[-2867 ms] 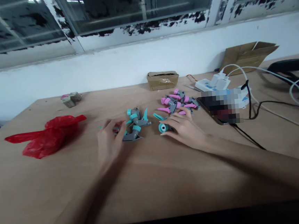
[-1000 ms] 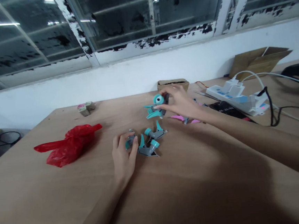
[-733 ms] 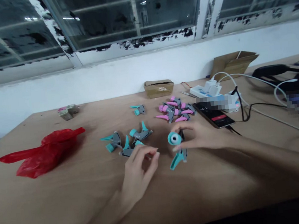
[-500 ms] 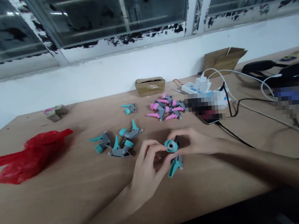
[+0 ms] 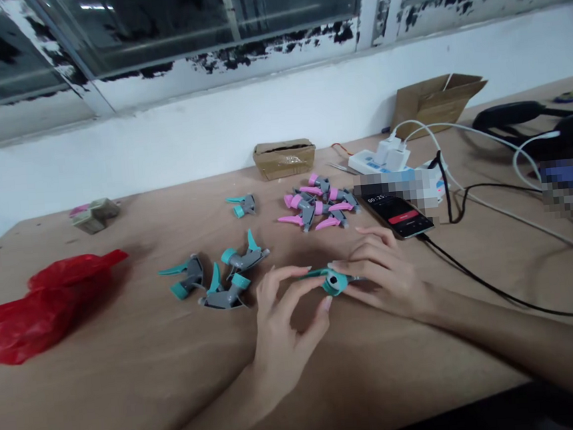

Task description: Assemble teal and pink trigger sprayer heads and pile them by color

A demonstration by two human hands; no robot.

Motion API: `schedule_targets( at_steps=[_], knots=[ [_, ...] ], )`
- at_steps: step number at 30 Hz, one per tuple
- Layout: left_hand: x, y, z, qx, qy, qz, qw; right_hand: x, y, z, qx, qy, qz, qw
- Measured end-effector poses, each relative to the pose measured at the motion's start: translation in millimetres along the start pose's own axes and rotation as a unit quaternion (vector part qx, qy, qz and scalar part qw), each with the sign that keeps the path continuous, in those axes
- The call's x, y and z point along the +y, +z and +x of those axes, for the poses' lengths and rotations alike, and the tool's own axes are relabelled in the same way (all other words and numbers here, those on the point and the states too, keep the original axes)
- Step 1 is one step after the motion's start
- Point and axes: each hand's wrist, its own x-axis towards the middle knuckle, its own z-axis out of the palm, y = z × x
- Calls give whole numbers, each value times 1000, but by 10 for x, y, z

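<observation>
A teal-and-grey trigger spray head is held just above the table, the round opening of its teal collar facing me. My right hand is closed around its grey body, which is mostly hidden by the fingers. At the collar's left side, my left hand has its thumb and fingertips against the rim in a loose pinch. Left of my hands lie several more teal-and-grey spray heads. Another teal one rests farther back. Beyond my hands is a pile of pink-and-grey spray heads.
A red plastic bag lies at left, with small greenish blocks behind it. Near the wall stand a small cardboard box and a larger open one. A phone, power strip and cables occupy the right.
The spray head has been turned, so its teal trigger points left instead of down toward me. My right hand now covers its body from the right. The view has shifted slightly.
</observation>
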Motion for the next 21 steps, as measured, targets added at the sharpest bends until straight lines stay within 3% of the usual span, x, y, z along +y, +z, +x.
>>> schedule_targets(
  at_steps=[8, 21],
  knots=[
    [57, 46, -116, -6, 13, -14, 1000, -78, 66, -60, 2, 0, 15, 1000],
    [41, 42, -76, -22, -99, -92, 991, -140, 107, -110, -43, 11, 37, 998]
  ],
)
